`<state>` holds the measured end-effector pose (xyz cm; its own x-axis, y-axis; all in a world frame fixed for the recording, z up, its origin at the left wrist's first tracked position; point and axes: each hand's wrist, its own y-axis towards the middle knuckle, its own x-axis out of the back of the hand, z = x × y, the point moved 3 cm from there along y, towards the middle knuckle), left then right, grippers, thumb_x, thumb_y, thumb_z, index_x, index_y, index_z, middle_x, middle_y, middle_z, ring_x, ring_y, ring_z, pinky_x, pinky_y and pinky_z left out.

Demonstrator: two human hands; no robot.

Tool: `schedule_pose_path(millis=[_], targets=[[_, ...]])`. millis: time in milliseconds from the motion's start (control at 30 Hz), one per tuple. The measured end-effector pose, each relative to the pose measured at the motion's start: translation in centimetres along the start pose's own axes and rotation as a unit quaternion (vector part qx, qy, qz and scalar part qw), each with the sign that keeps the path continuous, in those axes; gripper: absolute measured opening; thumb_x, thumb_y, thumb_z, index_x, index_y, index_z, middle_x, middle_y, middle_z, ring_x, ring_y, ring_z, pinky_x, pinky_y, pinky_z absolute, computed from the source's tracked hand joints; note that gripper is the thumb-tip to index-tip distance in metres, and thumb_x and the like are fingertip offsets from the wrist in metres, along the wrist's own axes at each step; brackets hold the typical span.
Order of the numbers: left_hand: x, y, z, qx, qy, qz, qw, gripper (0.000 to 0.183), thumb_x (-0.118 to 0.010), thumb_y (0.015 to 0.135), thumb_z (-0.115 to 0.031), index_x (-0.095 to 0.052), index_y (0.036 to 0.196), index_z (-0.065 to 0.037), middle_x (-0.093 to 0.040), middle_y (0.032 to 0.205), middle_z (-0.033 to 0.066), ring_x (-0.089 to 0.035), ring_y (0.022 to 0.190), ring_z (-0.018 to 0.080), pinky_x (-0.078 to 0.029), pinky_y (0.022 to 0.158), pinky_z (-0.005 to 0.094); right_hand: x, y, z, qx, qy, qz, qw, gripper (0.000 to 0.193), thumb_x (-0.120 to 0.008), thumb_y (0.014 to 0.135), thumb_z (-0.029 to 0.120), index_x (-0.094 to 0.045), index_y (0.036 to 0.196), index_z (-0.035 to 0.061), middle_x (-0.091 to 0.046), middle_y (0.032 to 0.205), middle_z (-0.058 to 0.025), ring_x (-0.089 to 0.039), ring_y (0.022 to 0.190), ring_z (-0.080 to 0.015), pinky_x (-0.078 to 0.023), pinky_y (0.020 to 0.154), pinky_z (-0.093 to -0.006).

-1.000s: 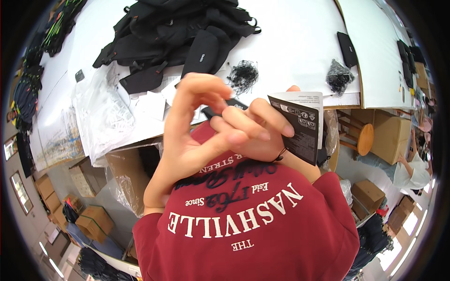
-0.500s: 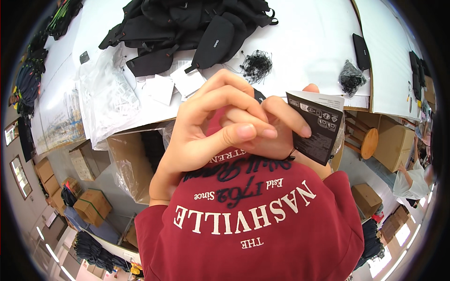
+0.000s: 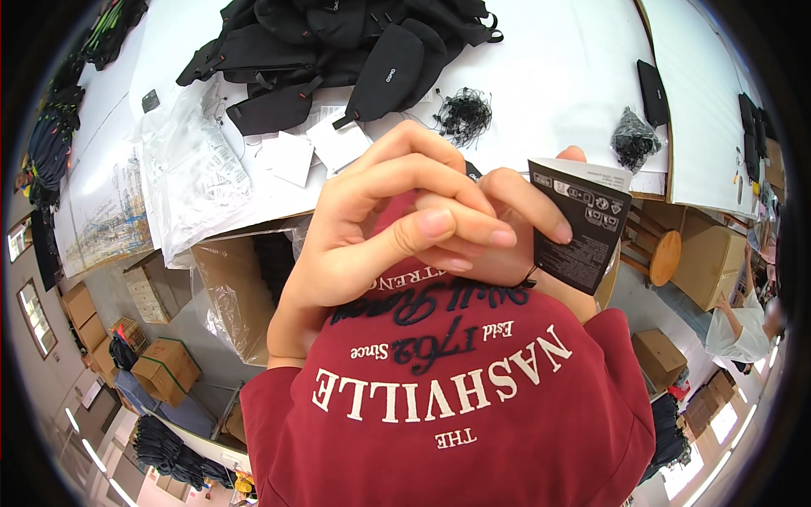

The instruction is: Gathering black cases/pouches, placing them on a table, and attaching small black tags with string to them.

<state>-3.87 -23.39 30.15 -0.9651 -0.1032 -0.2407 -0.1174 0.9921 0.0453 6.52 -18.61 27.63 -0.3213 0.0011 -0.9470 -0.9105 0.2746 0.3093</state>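
Observation:
Both my hands are raised close together in front of my chest. My right hand (image 3: 517, 203) holds a black folded hang tag (image 3: 579, 232), printed in white, with its pale inner leaf showing at the top. The index finger lies across the tag's dark face, and a short black cord end hangs by its lower left corner. My left hand (image 3: 380, 215) is closed, its thumb and fingertips brought together against the right hand; what they pinch is hidden. Between the hands, a small black piece (image 3: 472, 171) peeks out behind the fingers.
On the white table lie a heap of black pouch bags (image 3: 389, 72), a tangle of black tag cords (image 3: 463, 117), white cards (image 3: 338, 139) and a clear plastic bag (image 3: 198, 173). A bagged cord bundle (image 3: 634, 139) lies right. Below stand a carton (image 3: 232, 296) and a wooden stool (image 3: 666, 258).
The hang tag and my right hand have shifted slightly to the right. My left fingertips have moved a little to the right and up, still closed against the right hand.

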Motion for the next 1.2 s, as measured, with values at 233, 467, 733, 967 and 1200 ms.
schedule_pose_path(millis=[233, 467, 733, 967, 1200], targets=[[0.2, -0.1, 0.0, 0.009, -0.012, -0.004, 1.0, 0.018, -0.065, 0.077, -0.014, -0.066, 0.085, 0.001, -0.053, 0.091, 0.0081, -0.052, 0.088, 0.015, -0.041, 0.08, 0.0269, 0.6, 0.2, 0.1, -0.021, -0.018, 0.04, 0.999, 0.056, -0.035, 0.088, 0.064, -0.052, 0.051, 0.0255, -0.047, 0.076, 0.005, -0.037, 0.08, -0.0152, -0.031, 0.076, -0.0254], [0.3, -0.1, 0.0, -0.007, 0.017, -0.002, 1.0, 0.018, -0.069, 0.074, -0.012, -0.064, 0.085, 0.001, -0.052, 0.092, 0.0072, -0.051, 0.086, 0.0142, -0.041, 0.077, 0.0264, 0.3, 0.0, -0.5, -0.005, 0.02, -0.003, 1.0, 0.06, -0.037, 0.089, 0.063, -0.053, 0.055, 0.0169, -0.044, 0.078, 0.0006, -0.041, 0.082, -0.0145, -0.032, 0.078, -0.0247], [0.0, 0.4, 0.6, -0.005, -0.043, -0.021, 0.999, 0.024, -0.058, 0.086, -0.012, -0.06, 0.103, 0.003, -0.049, 0.109, 0.0104, -0.051, 0.09, 0.0146, -0.042, 0.079, 0.0262, -0.2, -0.1, 1.7, -0.024, -0.081, -0.041, 0.996, 0.055, -0.037, 0.088, 0.064, -0.05, 0.053, 0.0231, -0.039, 0.075, 0.0052, -0.034, 0.079, -0.0134, -0.03, 0.07, -0.0238], [1.8, 2.5, 7.9, 0.05, 0.091, 0.106, 0.989, 0.036, -0.052, 0.089, -0.018, -0.05, 0.121, -0.001, -0.053, 0.12, 0.007, -0.047, 0.111, 0.0163, -0.033, 0.098, 0.0294, -3.2, 1.0, 10.7, 0.102, -0.189, 0.092, 0.972, 0.048, -0.04, 0.092, 0.052, -0.048, 0.058, 0.0189, -0.031, 0.059, 0.0046, -0.031, 0.059, -0.0096, -0.031, 0.057, -0.0229], [-1.1, 3.5, 11.9, 0.086, 0.187, 0.236, 0.95, 0.046, -0.059, 0.086, -0.025, -0.049, 0.127, -0.008, -0.052, 0.126, 0.0119, -0.045, 0.117, 0.026, -0.032, 0.102, 0.0362, -4.8, 0.6, 13.9, 0.233, -0.158, 0.093, 0.955, 0.033, -0.053, 0.09, 0.029, -0.05, 0.061, 0.0157, -0.035, 0.055, 0.0025, -0.036, 0.056, -0.0095, -0.034, 0.055, -0.0229]])
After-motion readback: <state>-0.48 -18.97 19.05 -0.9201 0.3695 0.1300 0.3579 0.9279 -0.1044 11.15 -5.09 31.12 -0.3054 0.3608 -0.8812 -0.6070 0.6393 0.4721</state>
